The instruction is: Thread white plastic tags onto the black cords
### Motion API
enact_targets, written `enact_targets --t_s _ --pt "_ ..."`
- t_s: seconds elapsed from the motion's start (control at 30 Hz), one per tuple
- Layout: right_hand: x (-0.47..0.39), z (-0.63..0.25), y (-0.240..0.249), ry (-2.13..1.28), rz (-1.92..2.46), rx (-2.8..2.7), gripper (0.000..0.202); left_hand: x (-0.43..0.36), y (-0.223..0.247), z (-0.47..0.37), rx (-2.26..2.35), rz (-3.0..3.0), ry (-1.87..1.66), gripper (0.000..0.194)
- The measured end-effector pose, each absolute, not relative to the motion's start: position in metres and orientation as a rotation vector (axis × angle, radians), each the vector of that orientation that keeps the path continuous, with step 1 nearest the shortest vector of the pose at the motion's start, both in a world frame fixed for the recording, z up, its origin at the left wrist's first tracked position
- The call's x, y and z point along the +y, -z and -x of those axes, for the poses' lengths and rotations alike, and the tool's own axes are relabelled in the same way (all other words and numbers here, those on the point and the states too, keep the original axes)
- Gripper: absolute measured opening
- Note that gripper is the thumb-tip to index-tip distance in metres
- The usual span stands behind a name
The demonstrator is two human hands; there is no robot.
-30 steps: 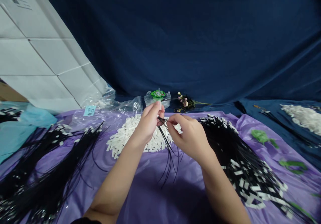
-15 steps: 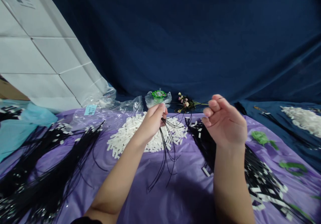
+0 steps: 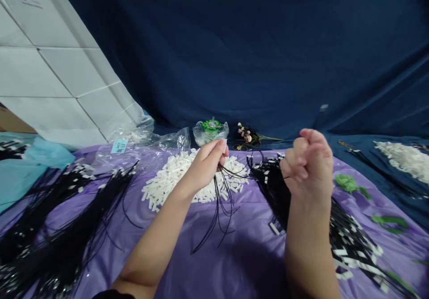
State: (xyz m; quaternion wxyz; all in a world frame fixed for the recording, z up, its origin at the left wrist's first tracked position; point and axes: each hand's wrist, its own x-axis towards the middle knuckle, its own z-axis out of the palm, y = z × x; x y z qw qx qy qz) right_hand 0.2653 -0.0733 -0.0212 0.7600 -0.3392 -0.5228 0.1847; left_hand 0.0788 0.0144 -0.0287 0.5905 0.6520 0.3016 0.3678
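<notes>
The left hand [image 3: 208,161] grips thin black cords [image 3: 217,200] and a white tab [image 3: 225,142], over a white pile [image 3: 167,180]. The right hand [image 3: 309,167] is curled; I can't tell if it holds a cord. The cords look light, bendy and tangly, so holding near the tab seems best. A big black bundle [image 3: 277,194] behind the right arm could snag them. 2 black bunches [image 3: 85,221] lie left.

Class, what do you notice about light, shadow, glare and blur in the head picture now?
Head view: glints on the clear plastic; soft shadow darkening the purple sheet; curtain dim; pale speck above the right hand blurred.
</notes>
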Motion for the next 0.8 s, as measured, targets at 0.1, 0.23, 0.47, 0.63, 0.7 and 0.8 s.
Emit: enact_targets --t_s 0.1,0.23,0.47,0.63,0.7,0.8 --pt "-0.072 -0.248 0.024 -0.409 0.892 -1.143 0.008 0.012 0.027 -0.078 0.671 -1.539 -0.858 0.036" --pt "-0.067 -0.233 0.026 -0.186 1.145 -1.225 0.010 0.009 0.024 -0.078 0.619 -1.558 -0.869 0.035" --pt "-0.067 -0.226 0.029 -0.037 1.212 -1.260 0.012 0.005 0.024 -0.078 0.569 -1.550 -0.905 0.035" --pt "-0.069 -0.224 0.027 0.020 1.237 -1.258 0.014 0.003 0.025 -0.080 0.601 -1.605 -0.958 0.037" --pt "-0.069 -0.223 0.027 0.026 1.244 -1.258 0.014 0.002 0.026 -0.081 0.599 -1.630 -0.981 0.037" --pt "-0.069 -0.222 0.027 0.001 1.248 -1.248 0.014 0.002 0.027 -0.081 0.598 -1.669 -1.004 0.037"
